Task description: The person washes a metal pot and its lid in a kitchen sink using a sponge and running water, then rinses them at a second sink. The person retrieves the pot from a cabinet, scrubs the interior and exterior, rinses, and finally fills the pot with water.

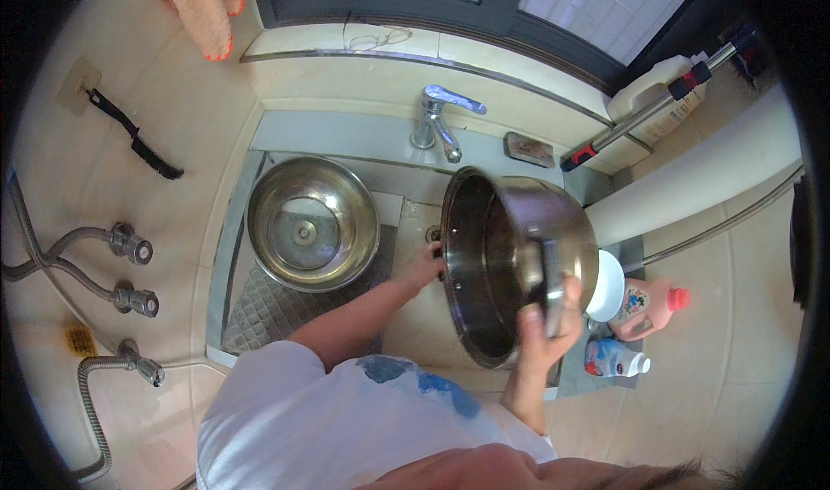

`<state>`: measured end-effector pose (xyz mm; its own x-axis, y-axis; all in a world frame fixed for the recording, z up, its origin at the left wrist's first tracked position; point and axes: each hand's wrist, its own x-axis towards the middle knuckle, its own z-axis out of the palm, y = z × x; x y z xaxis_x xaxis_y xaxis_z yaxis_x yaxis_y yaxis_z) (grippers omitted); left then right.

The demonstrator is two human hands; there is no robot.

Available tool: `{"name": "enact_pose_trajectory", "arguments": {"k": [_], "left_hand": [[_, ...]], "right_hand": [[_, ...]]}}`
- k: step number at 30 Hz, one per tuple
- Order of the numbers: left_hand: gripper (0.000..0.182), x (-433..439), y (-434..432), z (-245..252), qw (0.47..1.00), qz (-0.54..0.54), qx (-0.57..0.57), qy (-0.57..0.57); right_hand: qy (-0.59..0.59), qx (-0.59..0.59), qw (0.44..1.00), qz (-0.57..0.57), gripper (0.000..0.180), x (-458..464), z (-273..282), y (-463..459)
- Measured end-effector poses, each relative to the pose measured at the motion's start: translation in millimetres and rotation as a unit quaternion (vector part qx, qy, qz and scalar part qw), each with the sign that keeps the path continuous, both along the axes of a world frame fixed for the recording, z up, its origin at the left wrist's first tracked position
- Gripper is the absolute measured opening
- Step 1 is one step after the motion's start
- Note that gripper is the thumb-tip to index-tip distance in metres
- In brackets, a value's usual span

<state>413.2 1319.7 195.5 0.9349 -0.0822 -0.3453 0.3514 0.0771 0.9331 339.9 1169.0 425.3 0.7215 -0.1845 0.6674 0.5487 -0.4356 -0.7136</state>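
Note:
A large metal pot (561, 214) is tilted on its side over the right part of the sink, its dark opening facing left. My right hand (554, 328) grips the side handle nearest me. Beyond the rim, my left hand (428, 266) is at the pot's far-left edge by another dark handle; its fingers are partly hidden, though they appear closed on it. A round stainless steel basin (313, 224) sits at the left of the sink, partly over a ribbed washboard surface (285, 315). Behind the pot, the chrome faucet (433, 124) stands at the back ledge.
A soap dish (529, 150) lies right of the faucet. A white bowl (607, 287), pink jug (645, 308) and white-capped bottle (613, 358) stand at the right. A thick white pipe (700, 166) and a telescopic pole (635, 124) slant there. Valves (136, 301) jut from the left wall.

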Motion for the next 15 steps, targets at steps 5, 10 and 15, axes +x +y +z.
{"name": "enact_pose_trajectory", "arguments": {"k": [5,10,15], "left_hand": [[0.051,60.4,44.6,83.7,0.901,0.224,0.103,-0.358],[0.041,144.7,23.5,158.3,0.931,0.157,-0.310,-0.111],[0.029,206.2,11.3,160.6,0.846,0.105,-0.522,-0.043]], "right_hand": [[0.106,0.395,0.912,-0.031,0.023,9.5,-9.1,-31.8],[0.159,0.455,0.875,0.041,0.031,12.1,-30.7,-40.0],[0.190,0.463,0.865,0.027,0.042,20.1,-40.2,-47.5]]}}
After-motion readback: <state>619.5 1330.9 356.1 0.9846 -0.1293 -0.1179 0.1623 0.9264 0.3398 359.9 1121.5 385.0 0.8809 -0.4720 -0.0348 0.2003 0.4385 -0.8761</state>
